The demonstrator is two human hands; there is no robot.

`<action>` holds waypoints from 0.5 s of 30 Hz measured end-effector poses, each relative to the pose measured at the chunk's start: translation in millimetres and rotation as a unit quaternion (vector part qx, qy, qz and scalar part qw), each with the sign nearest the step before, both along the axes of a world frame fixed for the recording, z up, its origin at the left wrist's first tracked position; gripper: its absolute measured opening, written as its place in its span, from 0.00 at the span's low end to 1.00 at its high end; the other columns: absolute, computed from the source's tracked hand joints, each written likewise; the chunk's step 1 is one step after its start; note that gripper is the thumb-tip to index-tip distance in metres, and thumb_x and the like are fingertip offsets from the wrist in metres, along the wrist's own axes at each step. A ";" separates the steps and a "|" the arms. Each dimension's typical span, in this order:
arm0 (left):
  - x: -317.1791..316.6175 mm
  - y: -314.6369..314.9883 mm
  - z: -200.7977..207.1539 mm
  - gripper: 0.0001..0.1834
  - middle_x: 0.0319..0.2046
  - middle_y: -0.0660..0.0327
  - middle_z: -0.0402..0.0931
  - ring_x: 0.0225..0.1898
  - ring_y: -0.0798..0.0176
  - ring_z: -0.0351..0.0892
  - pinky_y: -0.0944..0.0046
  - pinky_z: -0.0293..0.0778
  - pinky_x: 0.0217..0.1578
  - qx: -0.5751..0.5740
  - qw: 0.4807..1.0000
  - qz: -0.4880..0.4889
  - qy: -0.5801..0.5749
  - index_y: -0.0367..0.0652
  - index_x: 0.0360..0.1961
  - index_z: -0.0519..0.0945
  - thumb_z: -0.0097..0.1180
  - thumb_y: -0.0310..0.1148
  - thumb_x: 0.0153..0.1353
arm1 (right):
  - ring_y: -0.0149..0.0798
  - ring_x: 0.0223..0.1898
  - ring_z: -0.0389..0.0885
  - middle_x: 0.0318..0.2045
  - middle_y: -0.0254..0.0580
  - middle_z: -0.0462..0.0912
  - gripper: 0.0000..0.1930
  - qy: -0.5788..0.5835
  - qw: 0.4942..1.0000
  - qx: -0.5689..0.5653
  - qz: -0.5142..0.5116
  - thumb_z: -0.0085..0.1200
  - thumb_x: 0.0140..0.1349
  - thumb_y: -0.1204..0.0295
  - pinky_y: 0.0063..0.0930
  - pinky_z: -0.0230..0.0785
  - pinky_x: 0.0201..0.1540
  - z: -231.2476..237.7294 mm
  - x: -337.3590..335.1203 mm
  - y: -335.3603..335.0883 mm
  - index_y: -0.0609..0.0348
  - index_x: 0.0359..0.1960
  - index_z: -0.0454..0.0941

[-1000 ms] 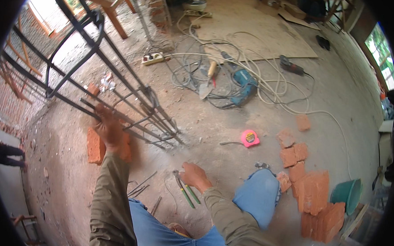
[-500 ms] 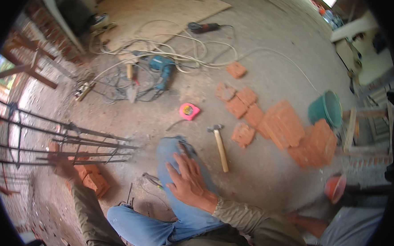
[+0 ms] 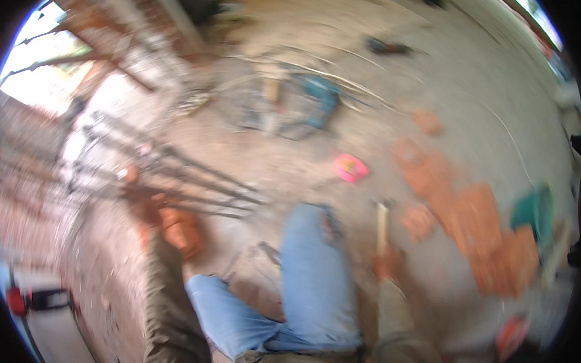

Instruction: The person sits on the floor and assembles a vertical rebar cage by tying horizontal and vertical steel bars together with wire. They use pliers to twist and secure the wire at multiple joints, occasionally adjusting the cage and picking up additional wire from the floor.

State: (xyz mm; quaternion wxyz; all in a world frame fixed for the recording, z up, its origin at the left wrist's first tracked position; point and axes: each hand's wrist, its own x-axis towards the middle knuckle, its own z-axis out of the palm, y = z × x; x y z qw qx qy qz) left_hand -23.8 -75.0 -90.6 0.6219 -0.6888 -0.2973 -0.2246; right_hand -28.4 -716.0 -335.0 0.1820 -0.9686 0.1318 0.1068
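My left hand [image 3: 143,206] is at the lower bars of a rebar cage [image 3: 193,166], a bundle of long thin steel bars joined by cross ties. Its fingers seem wrapped round a bar, though motion blurs them. Beside that hand, orange brick pieces [image 3: 184,232] lie on the ground. To the right of my bent knee, my right hand [image 3: 387,263] is closed round the lower handle of a hammer [image 3: 383,226]. The hammer's head points away from me, and its wooden handle shows above my fist. A pair of pliers [image 3: 269,253] lies by my knee, blurred.
A pink tape measure [image 3: 350,168] lies ahead. Beyond it are a blue power drill [image 3: 320,101], tangled cables [image 3: 335,75] and a dark grinder [image 3: 386,47]. Orange bricks [image 3: 479,218] and a green bucket [image 3: 534,211] are on the right.
My right hand has left my knee and taken hold of the hammer's handle. My left hand stays at the rebar. The whole view has swung leftward and is blurred.
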 end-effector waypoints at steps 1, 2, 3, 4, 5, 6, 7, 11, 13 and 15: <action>-0.3 -10.8 -6.9 0.26 0.55 0.54 0.69 0.50 0.62 0.73 0.62 0.75 0.35 0.162 0.963 0.151 0.154 0.39 0.64 0.65 0.45 0.43 0.71 | 0.55 0.41 0.82 0.37 0.53 0.82 0.19 0.023 0.999 -0.006 0.041 0.64 0.55 0.57 0.48 0.74 0.44 -11.0 0.6 -8.6 0.59 0.40 0.81; 2.1 -21.4 -11.3 0.27 0.59 0.53 0.69 0.53 0.61 0.74 0.62 0.76 0.37 0.239 0.920 0.225 0.212 0.39 0.66 0.64 0.45 0.42 0.71 | 0.55 0.44 0.80 0.41 0.53 0.81 0.20 0.113 0.993 0.013 0.010 0.65 0.55 0.58 0.48 0.73 0.47 -17.9 1.5 -13.0 0.60 0.42 0.80; 8.8 -34.9 -15.8 0.29 0.63 0.52 0.68 0.56 0.61 0.74 0.61 0.77 0.39 0.355 0.793 0.350 0.349 0.40 0.69 0.62 0.44 0.41 0.71 | 0.55 0.48 0.77 0.43 0.54 0.80 0.22 0.102 0.993 -0.050 0.031 0.64 0.56 0.56 0.47 0.71 0.51 -19.7 -2.7 -13.7 0.62 0.44 0.77; 11.7 -41.6 -12.2 0.25 0.56 0.54 0.68 0.50 0.63 0.73 0.62 0.74 0.35 0.516 0.457 0.512 0.512 0.40 0.63 0.62 0.45 0.42 0.71 | 0.55 0.50 0.75 0.42 0.55 0.79 0.22 0.084 0.993 -0.051 0.064 0.63 0.58 0.58 0.48 0.69 0.52 -20.0 1.1 -12.8 0.64 0.43 0.74; 17.2 -49.6 -6.4 0.21 0.49 0.56 0.67 0.43 0.64 0.72 0.62 0.71 0.32 0.597 0.106 0.503 0.616 0.41 0.58 0.63 0.46 0.42 0.72 | 0.54 0.49 0.76 0.41 0.55 0.78 0.20 0.067 0.995 -0.053 0.048 0.62 0.58 0.61 0.48 0.69 0.52 -14.9 -1.0 -12.1 0.65 0.41 0.72; 22.3 -57.9 -1.6 0.15 0.38 0.60 0.65 0.35 0.67 0.68 0.62 0.65 0.28 0.606 -0.069 0.520 0.598 0.41 0.46 0.64 0.46 0.42 0.73 | 0.52 0.48 0.76 0.39 0.55 0.77 0.18 0.087 0.995 -0.051 0.029 0.61 0.59 0.64 0.48 0.68 0.52 -11.8 8.5 -9.8 0.66 0.40 0.71; 25.8 -64.8 5.9 0.15 0.26 0.63 0.63 0.27 0.70 0.64 0.62 0.59 0.24 0.601 -0.242 0.511 0.565 0.41 0.35 0.66 0.46 0.42 0.73 | 0.50 0.43 0.78 0.37 0.53 0.76 0.16 0.103 0.986 0.105 -0.075 0.59 0.59 0.67 0.46 0.70 0.47 -4.6 17.8 -11.3 0.66 0.39 0.69; 23.5 -84.3 33.7 0.20 0.15 0.63 0.61 0.20 0.72 0.60 0.61 0.58 0.20 0.578 -0.447 0.459 0.505 0.39 0.28 0.72 0.47 0.43 0.74 | 0.41 0.24 0.77 0.31 0.47 0.74 0.13 0.172 0.948 0.254 -0.086 0.55 0.60 0.74 0.34 0.71 0.26 36.8 49.9 -26.8 0.66 0.41 0.66; 21.0 -90.6 39.8 0.19 0.15 0.62 0.61 0.19 0.71 0.60 0.61 0.59 0.21 0.568 -0.441 0.480 0.502 0.39 0.31 0.74 0.47 0.43 0.73 | 0.37 0.20 0.76 0.29 0.45 0.75 0.14 -0.053 0.970 0.221 0.082 0.54 0.61 0.74 0.29 0.67 0.19 76.3 43.7 -22.1 0.67 0.45 0.67; 19.5 -93.4 42.5 0.17 0.15 0.60 0.62 0.19 0.67 0.62 0.61 0.60 0.21 0.577 -0.443 0.475 0.496 0.40 0.33 0.74 0.48 0.43 0.73 | 0.32 0.20 0.74 0.29 0.42 0.75 0.16 -0.163 0.941 0.241 0.175 0.53 0.63 0.72 0.25 0.65 0.18 134.4 34.3 -1.2 0.68 0.48 0.67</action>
